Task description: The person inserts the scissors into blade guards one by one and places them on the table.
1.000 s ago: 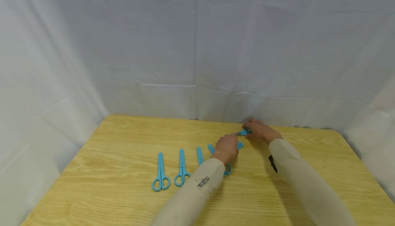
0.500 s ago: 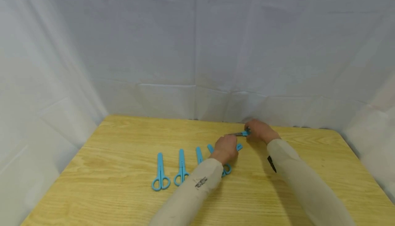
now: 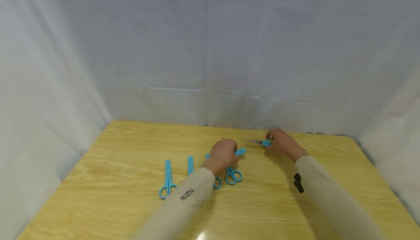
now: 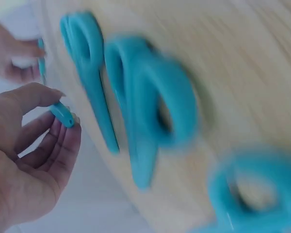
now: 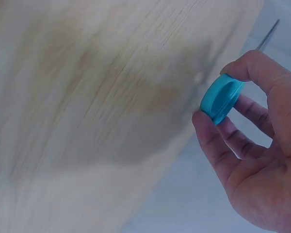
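Note:
My left hand (image 3: 223, 155) pinches a light-blue blade cover (image 3: 240, 152) between thumb and fingers; in the left wrist view one end of the cover (image 4: 63, 115) sticks out past the fingertips. To its right, my right hand (image 3: 284, 144) grips a pair of scissors (image 3: 266, 143) by the blue handle. Their bare metal blades (image 3: 253, 141) point left, apart from the cover. In the right wrist view thumb and fingers hold the handle loop (image 5: 218, 99). Below my left arm lie several covered blue scissors (image 3: 233, 176), partly hidden by hand and sleeve.
The leftmost covered scissors (image 3: 168, 176) lie on the wooden table (image 3: 124, 181), handles toward me. White sheeting (image 3: 157, 50) hangs behind the table's back edge and along both sides. A black strap piece (image 3: 298, 183) shows at the right sleeve.
My hands have moved apart. The left one has shifted left with the blade cover, uncovering scissors handles beneath it. The right one has moved slightly right with the scissors, showing more blade.

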`<state>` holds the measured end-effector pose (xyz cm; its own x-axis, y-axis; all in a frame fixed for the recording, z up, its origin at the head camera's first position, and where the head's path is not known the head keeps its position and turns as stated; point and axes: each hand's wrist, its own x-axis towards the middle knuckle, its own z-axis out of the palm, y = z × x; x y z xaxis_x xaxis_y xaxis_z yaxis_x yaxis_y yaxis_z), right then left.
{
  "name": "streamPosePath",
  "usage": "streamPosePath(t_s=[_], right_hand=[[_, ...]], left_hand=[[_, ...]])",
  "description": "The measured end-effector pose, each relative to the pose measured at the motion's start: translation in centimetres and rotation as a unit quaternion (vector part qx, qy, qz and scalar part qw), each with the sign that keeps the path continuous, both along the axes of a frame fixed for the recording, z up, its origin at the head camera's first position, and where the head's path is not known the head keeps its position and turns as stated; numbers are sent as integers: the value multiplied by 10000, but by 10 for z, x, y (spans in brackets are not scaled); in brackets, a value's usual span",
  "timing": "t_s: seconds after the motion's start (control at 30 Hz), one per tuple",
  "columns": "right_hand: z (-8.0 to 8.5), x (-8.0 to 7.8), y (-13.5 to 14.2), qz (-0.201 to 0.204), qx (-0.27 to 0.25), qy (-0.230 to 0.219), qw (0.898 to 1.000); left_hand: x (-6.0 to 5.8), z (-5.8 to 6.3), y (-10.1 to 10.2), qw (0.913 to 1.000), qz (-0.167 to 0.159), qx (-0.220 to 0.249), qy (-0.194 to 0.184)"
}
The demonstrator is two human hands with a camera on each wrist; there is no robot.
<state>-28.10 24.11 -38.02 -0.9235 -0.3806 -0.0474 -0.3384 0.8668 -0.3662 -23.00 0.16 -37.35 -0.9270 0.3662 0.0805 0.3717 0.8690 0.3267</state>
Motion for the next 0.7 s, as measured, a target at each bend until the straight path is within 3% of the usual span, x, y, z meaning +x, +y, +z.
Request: streamPosePath(t_s=[0.13,0.3,0.5,0.7], right_hand=[[11,23,3,158,-174,95,9997],[30,54,-3,149,-275,156,9994],[44,87,-12,151,-166,440,9988],[43,109,-21,155,-135,619,9979]], left_hand=[[4,10,-32,9994,-67,328,76],[23,19,-56,9991,-135,378,153],[45,27,-65,9983,-288,449,234],[64,29,-66,9963,-622,446,397]])
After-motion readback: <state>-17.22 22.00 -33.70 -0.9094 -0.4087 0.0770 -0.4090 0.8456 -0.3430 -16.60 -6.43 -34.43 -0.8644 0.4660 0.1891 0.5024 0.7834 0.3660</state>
